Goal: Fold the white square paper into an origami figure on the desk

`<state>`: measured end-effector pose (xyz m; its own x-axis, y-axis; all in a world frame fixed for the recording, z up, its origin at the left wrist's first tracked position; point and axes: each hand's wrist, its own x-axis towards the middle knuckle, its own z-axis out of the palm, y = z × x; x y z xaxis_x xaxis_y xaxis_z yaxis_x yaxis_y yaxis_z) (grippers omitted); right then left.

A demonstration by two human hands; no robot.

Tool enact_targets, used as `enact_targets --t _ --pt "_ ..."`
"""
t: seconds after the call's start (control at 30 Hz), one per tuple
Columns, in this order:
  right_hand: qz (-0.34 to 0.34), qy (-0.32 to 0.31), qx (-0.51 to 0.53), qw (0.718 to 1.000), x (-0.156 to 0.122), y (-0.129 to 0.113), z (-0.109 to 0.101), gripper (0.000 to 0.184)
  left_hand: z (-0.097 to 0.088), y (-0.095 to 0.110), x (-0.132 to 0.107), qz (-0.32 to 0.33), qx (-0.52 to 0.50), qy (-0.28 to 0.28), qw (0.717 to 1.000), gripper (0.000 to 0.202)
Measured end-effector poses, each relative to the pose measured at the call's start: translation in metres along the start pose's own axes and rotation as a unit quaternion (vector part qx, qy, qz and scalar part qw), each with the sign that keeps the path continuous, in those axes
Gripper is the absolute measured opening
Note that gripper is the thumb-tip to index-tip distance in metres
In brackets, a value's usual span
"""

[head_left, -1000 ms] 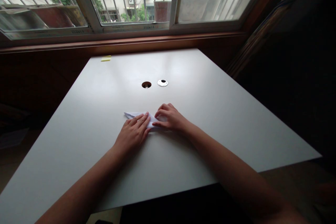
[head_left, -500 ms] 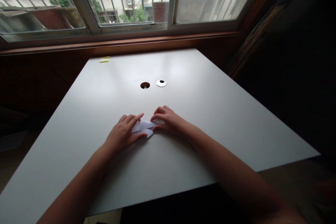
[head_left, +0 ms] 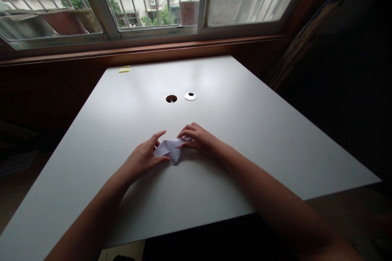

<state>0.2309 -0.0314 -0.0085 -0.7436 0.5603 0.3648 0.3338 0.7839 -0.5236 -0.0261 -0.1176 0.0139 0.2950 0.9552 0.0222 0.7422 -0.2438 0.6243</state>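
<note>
A small folded sheet of white paper (head_left: 172, 149) is held between my two hands just above or on the white table. My left hand (head_left: 146, 153) grips its left end, thumb along the near side and index finger raised and pointing away. With thumb and curled fingers, my right hand (head_left: 196, 136) pinches the paper's right end. Creased facets show on the paper, and a flap hangs down toward the near side. Part of each end is hidden behind my fingers.
The white tabletop (head_left: 245, 130) has a round cable hole (head_left: 171, 99) with a metal ring cover (head_left: 190, 96) beside it. A yellow sticky strip (head_left: 124, 69) lies at the far left edge. Behind the table is a barred window (head_left: 147, 0) over a wooden sill.
The paper has opened and tilted, so more of its folded surface and near flap show. My left index finger has lifted off it. The view has shifted slightly.
</note>
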Motion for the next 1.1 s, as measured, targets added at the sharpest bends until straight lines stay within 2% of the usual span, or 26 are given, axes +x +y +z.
enact_targets --t 0.13,0.3,0.4,0.5,0.57,0.63,0.73,0.9,1.03,1.1 --pt "0.041 0.017 0.073 0.996 0.001 -0.004 -0.003 0.030 0.002 0.003 0.003 -0.020 -0.085 0.015 0.996 0.075" --pt "0.098 0.061 0.161 0.980 0.003 -0.006 -0.007 0.029 0.007 0.007 0.004 0.000 -0.160 0.028 0.987 0.074" --pt "0.125 0.071 0.242 0.960 0.004 -0.005 -0.006 0.030 0.007 0.009 0.003 0.013 -0.175 0.042 0.984 0.075" --pt "0.160 0.086 0.340 0.923 0.005 -0.005 -0.002 0.034 0.004 0.011 0.003 0.021 -0.192 0.058 0.980 0.064" --pt "0.181 0.088 0.402 0.893 0.006 -0.006 0.000 0.037 0.001 0.012 0.003 0.006 -0.232 0.046 0.972 0.055" --pt "0.182 0.094 0.444 0.872 0.007 -0.008 0.002 0.041 -0.001 0.013 0.004 -0.022 -0.287 0.005 0.958 0.050" --pt "0.171 0.102 0.466 0.862 0.008 -0.011 0.002 0.048 0.001 0.015 0.004 -0.060 -0.313 -0.043 0.947 0.042" --pt "0.166 0.083 0.496 0.848 0.010 -0.016 0.001 0.061 0.010 0.020 0.005 -0.093 -0.290 -0.036 0.952 0.040" --pt "0.196 0.094 0.527 0.822 0.011 -0.020 0.001 0.080 0.015 0.020 0.006 -0.130 -0.352 -0.023 0.927 0.043" --pt "0.211 0.092 0.553 0.801 0.012 -0.022 0.002 0.082 0.017 0.019 0.007 -0.145 -0.379 0.002 0.914 0.045"
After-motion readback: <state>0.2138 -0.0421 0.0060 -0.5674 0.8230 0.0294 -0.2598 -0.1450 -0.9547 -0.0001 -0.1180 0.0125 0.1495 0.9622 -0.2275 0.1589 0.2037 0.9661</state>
